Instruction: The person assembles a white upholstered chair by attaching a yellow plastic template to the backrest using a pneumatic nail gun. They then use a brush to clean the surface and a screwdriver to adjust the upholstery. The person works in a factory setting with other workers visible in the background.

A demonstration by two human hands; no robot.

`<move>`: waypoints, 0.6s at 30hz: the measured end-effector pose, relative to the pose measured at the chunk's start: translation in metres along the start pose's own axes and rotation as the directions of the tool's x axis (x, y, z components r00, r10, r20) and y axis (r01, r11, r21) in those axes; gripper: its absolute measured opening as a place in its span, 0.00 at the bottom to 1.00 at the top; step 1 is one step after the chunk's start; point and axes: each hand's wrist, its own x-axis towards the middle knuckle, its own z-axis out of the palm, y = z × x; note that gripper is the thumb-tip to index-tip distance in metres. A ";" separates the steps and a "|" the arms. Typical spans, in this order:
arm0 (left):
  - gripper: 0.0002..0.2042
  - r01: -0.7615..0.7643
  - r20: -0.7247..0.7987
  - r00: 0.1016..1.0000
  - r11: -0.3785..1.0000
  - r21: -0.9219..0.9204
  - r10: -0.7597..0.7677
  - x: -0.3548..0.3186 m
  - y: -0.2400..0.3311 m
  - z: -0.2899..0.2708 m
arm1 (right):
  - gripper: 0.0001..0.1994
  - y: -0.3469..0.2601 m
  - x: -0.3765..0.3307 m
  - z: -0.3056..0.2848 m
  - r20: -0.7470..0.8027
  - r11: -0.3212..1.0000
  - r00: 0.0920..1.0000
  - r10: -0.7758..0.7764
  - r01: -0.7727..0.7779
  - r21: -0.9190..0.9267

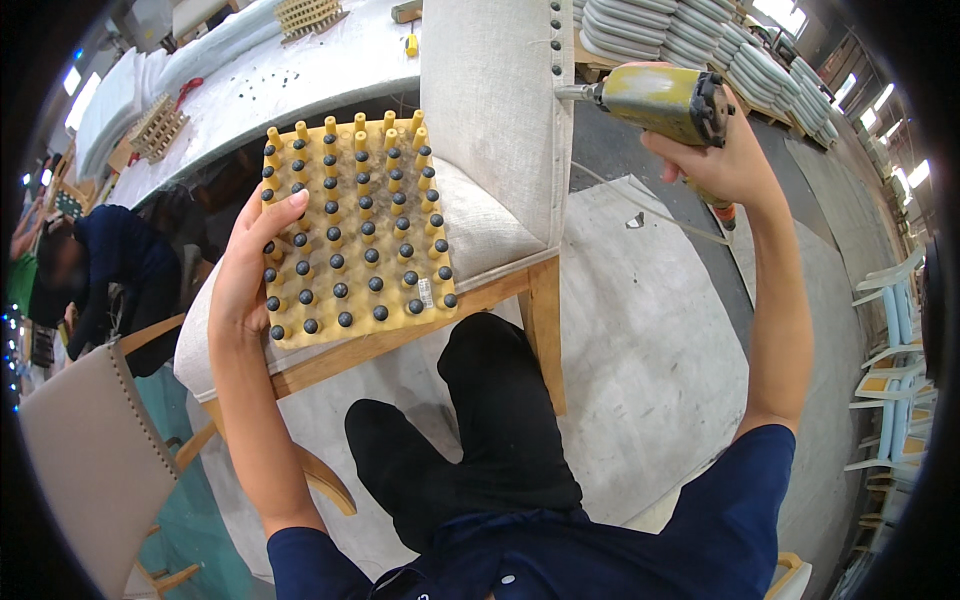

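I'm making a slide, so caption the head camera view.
Left hand holding a yellow rack of dark tacks, right hand holding a power tool at the edge of a pale chair.

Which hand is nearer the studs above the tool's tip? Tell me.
Right. The right hand, gripping the tool, is below and right of the studs; the left hand, holding the peg board, is farther off, lower left.

The chair (490, 110) has matt woven cloth over a wooden frame (543, 335).

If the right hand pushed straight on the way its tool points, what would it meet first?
Most likely the chair back's side edge: the yellow power tool appears to touch or nearly touch it, though depth is unclear.
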 end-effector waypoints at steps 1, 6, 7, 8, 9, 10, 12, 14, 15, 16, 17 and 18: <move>0.23 0.001 0.002 1.000 1.000 0.003 -0.001 0.000 0.000 -0.001 | 0.23 0.001 0.002 -0.001 0.018 1.000 1.000 -0.004 0.004 -0.005; 0.24 -0.006 0.020 1.000 1.000 -0.014 0.007 0.003 0.002 0.001 | 0.26 0.006 0.008 -0.009 0.066 0.997 0.995 -0.074 0.074 0.002; 0.24 -0.012 0.027 1.000 1.000 -0.022 0.013 0.004 0.002 0.002 | 0.26 0.008 0.009 -0.011 0.059 0.996 0.994 -0.087 0.087 0.000; 0.25 -0.015 0.017 1.000 1.000 -0.003 0.015 0.004 0.000 0.000 | 0.27 0.008 0.008 -0.009 0.057 0.995 0.994 -0.098 0.098 0.002; 0.25 -0.018 0.007 1.000 1.000 0.016 0.018 0.003 -0.002 -0.002 | 0.27 0.008 0.007 -0.007 0.055 0.994 0.993 -0.109 0.109 0.002; 0.25 -0.019 -0.003 1.000 0.999 0.034 0.019 0.002 -0.004 -0.004 | 0.28 0.008 0.007 -0.005 0.061 0.997 0.995 -0.078 0.080 -0.023; 0.25 -0.025 -0.001 1.000 0.999 0.046 0.025 0.000 -0.003 -0.004 | 0.30 0.005 0.009 -0.008 0.071 0.997 0.997 -0.014 0.020 -0.077; 0.26 -0.030 -0.005 1.000 0.998 0.050 0.031 -0.002 0.000 -0.001 | 0.30 0.003 0.011 -0.014 0.138 0.996 0.990 0.038 -0.026 -0.085; 0.26 -0.041 0.006 0.999 0.998 0.040 0.041 -0.002 0.002 0.000 | 0.30 0.002 0.013 -0.017 0.173 0.995 0.983 0.061 -0.046 -0.089; 0.26 -0.051 0.015 0.999 0.998 0.031 0.051 -0.002 0.002 0.001 | 0.28 0.000 0.017 -0.020 0.186 0.991 0.982 0.046 -0.022 -0.131; 0.26 -0.050 0.024 0.998 0.998 0.023 0.050 -0.006 0.001 0.001 | 0.27 -0.007 0.018 -0.022 0.206 0.985 0.978 0.040 -0.005 -0.170; 0.26 -0.046 0.025 0.999 0.999 0.026 0.046 -0.004 0.002 0.001 | 0.26 -0.007 0.017 -0.022 0.191 0.975 0.982 -0.002 0.045 -0.218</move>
